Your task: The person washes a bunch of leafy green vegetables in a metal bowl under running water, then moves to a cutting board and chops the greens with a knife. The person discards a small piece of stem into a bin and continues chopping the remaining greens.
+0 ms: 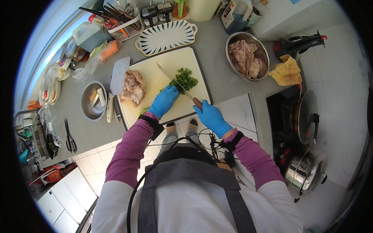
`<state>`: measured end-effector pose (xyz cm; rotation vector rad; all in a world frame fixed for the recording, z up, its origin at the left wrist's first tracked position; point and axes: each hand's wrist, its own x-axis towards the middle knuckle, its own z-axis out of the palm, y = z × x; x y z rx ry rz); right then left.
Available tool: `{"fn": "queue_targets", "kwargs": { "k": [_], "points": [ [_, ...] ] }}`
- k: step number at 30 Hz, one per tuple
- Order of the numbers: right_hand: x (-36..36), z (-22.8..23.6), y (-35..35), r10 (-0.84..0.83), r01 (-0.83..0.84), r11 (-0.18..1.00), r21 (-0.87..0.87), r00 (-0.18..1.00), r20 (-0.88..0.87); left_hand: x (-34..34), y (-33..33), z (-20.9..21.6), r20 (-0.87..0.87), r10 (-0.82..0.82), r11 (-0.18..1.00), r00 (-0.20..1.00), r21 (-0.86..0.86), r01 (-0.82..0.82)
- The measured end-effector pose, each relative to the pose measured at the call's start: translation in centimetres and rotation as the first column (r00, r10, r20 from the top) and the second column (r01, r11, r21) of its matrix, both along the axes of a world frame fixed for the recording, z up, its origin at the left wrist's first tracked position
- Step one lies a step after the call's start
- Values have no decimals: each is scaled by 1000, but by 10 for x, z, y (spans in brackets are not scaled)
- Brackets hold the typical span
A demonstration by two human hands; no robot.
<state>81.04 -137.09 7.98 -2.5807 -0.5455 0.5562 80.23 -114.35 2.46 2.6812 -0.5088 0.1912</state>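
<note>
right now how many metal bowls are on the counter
2: a big metal bowl of raw meat right of the cutting board, a small metal bowl on its left. Others may hide in the clutter.

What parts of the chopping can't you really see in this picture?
All in the head view:
- The left hand covers part of the green herbs, so the stems under the glove are hidden.
- The right hand wraps the knife handle, hiding most of it.
- The herbs hide where the blade meets the cutting board.
- The small metal bowl holds pale pieces too small to identify.
</note>
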Motion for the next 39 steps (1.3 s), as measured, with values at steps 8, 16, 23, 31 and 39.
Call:
{"fn": "queue_targets", "kwargs": {
  "k": [8, 16, 23, 31, 39],
  "points": [
    [3, 15, -5, -48, 48, 990, 135, 999, 0, -13, -2, 16, -83, 100, 995, 992, -6, -100],
    [-8, 41, -14, 56, -57, 998, 10, 998, 27, -12, 4, 14, -15, 175, 982, 985, -68, -175],
    [-10, 42, -11, 52, -51, 998, -32, 999, 8, -6, -3, 8, -52, 156, 988, 986, -2, -156],
    [-9, 39, -13, 18, -19, 1000, 6, 999, 36, -9, 5, 9, 62, 153, 988, 986, -9, -153],
    [-10, 32, -14, 14, -16, 999, -40, 998, -56, 0, 3, 7, -55, 143, 984, 988, -100, -148]
  ]
}}
